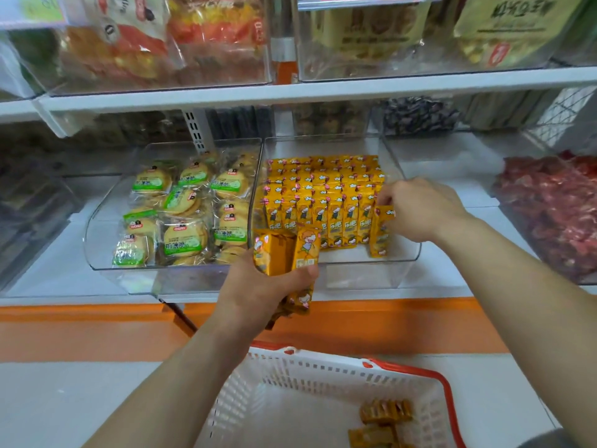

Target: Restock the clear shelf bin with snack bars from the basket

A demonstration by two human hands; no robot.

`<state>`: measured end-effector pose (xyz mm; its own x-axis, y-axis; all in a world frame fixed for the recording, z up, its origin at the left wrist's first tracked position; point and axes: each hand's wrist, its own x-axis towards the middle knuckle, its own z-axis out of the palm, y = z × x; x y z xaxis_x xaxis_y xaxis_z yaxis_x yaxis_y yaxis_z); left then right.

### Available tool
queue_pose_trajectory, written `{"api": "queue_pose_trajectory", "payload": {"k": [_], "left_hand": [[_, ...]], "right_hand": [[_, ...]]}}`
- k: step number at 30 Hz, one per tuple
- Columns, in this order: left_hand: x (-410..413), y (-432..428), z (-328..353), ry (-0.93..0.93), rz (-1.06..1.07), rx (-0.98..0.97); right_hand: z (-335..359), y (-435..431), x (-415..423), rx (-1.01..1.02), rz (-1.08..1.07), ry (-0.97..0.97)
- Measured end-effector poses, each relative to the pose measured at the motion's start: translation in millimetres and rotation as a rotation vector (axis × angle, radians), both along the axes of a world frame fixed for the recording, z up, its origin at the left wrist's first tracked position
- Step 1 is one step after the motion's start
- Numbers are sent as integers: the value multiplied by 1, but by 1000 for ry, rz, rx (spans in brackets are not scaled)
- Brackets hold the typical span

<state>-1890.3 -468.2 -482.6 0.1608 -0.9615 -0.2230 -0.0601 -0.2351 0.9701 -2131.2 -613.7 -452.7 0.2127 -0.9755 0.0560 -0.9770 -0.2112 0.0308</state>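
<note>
- A shop shelf (pixel 226 98) of white boards with an orange strip (pixel 97 331) along its lower front; clear bins stand side by side on it, and bagged snacks fill the bins on the board above.
- The clear bin (pixel 361 274) in the middle holds yellow snack bars (pixel 323 195) standing upright in tight rows. Each wrapper shows a cartoon child and Chinese writing too blurred to read.
- A bare strip of bin floor lies between the front row and the low front wall.
- The right hand (pixel 420 208) reaches over the bin's right side, its fingers pinching the top of one bar (pixel 379 231) that stands at the right end of the front row.
- The left hand (pixel 258 292) is at the bin's front left corner, fingers wrapped round a bunch of bars (pixel 282 250).
- The bin to the left holds round biscuits (pixel 184 236) in clear packs with green labels; the print is not legible.
- The bin at the right holds red-wrapped pieces (pixel 549 215).
- Below, a white basket (pixel 258 383) with a red rim holds a few more bars (pixel 386 412) lying on its floor.
</note>
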Motion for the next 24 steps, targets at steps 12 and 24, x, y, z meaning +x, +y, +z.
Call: {"api": "queue_pose_trajectory", "payload": {"k": [12,24], "left_hand": [[-18,14,9,203,-73,-1],[-26,18,20,269,-20,-8]], "right_hand": [[11,101,27,328,212,-1071],[10,105,40,647,55,-1507]]}}
